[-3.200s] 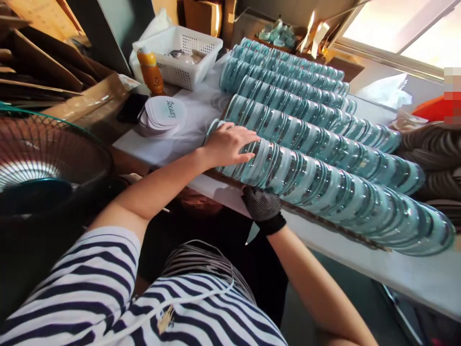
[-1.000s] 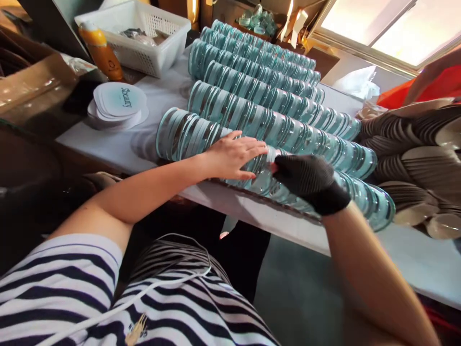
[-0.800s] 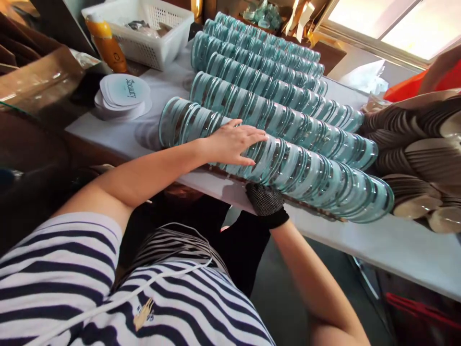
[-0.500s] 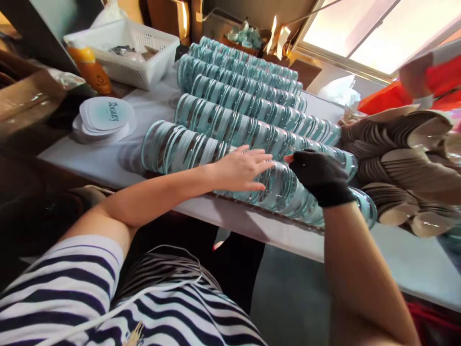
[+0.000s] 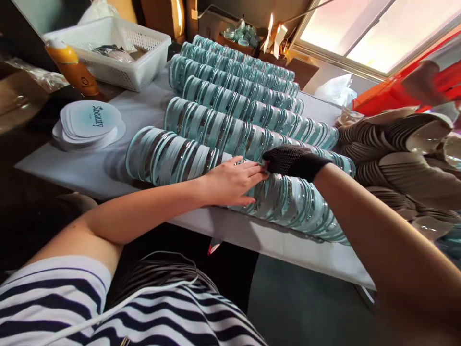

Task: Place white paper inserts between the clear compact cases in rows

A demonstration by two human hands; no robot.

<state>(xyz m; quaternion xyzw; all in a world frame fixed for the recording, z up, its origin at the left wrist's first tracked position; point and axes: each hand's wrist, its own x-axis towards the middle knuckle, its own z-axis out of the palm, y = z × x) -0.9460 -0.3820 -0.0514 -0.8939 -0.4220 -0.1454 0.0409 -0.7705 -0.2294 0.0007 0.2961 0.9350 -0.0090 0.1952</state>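
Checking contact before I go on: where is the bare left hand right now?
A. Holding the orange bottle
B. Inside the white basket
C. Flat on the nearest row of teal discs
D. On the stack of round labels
C: the left hand lies flat on the nearest row of teal discs, its fingers meeting the gloved right hand.

- five rows of glass discs (image 5: 230, 129) leaning on edge on the tabletop (image 5: 144, 110); the discs in each row are too many to count
- one white basket (image 5: 115, 45)
- one orange bottle (image 5: 74, 69)
- one pile of white labels (image 5: 88, 125)
- two hands: bare left hand (image 5: 232, 182), gloved right hand (image 5: 293, 161)
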